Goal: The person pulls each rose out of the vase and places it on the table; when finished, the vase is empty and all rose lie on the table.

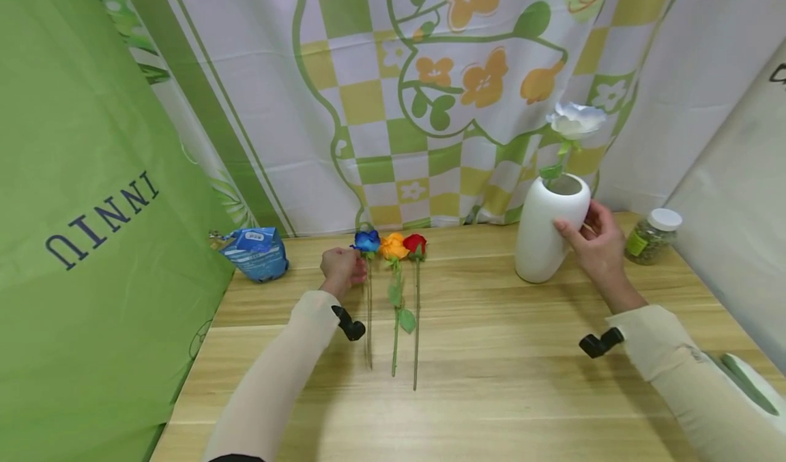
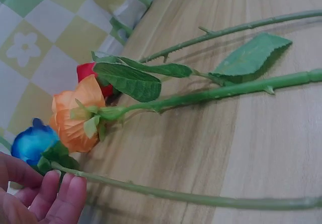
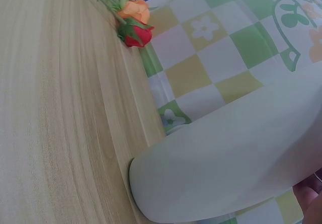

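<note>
Three artificial roses lie side by side on the table: blue (image 1: 367, 241), orange (image 1: 394, 246) and red (image 1: 415, 245), their stems pointing toward me. My left hand (image 1: 341, 268) is at the blue one, its fingertips (image 2: 75, 183) curled at the stem just under the bloom in the left wrist view. On the right, a white vase (image 1: 543, 237) stands upright with a white rose (image 1: 576, 122) in it. With thumb and fingers my right hand (image 1: 600, 247) grips the vase's right side below the rim; in the right wrist view the vase mostly hides that hand.
A blue packet (image 1: 254, 254) sits at the table's left back. Behind the right hand is a jar with a white lid (image 1: 653, 235). A patterned curtain (image 1: 393, 107) hangs along the back edge, and a green cloth (image 1: 92, 278) borders the left. A white-and-green object (image 1: 749, 383) lies by the right forearm.
</note>
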`<state>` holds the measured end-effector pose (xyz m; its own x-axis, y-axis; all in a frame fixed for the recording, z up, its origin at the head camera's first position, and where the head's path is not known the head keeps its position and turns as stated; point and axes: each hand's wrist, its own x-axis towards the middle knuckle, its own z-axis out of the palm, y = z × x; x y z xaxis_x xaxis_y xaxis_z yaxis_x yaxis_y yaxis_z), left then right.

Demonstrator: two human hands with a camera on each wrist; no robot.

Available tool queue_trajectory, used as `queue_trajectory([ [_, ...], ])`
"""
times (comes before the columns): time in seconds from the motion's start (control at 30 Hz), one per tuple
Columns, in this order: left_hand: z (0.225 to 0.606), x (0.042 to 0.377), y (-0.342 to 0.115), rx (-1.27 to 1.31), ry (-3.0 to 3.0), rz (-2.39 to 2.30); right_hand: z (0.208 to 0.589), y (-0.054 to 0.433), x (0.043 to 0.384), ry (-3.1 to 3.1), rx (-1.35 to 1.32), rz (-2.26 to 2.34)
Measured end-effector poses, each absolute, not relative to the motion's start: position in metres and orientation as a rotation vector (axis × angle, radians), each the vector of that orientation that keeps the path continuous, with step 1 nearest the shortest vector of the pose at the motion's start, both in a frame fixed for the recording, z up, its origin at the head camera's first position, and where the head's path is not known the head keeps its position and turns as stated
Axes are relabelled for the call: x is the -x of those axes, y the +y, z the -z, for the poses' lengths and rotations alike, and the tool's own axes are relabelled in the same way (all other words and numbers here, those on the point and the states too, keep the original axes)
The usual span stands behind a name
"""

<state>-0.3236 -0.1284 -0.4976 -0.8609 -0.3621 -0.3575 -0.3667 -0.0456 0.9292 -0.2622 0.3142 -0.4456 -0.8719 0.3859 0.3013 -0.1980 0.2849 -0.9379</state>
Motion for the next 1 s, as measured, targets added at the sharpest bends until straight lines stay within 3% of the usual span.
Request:
queue_trajectory([
  [1.0,0.516,0.319,-0.126,0.737,2.263,-1.985,0.446,0.315,0.262,-2.076,0.169,-1.613],
])
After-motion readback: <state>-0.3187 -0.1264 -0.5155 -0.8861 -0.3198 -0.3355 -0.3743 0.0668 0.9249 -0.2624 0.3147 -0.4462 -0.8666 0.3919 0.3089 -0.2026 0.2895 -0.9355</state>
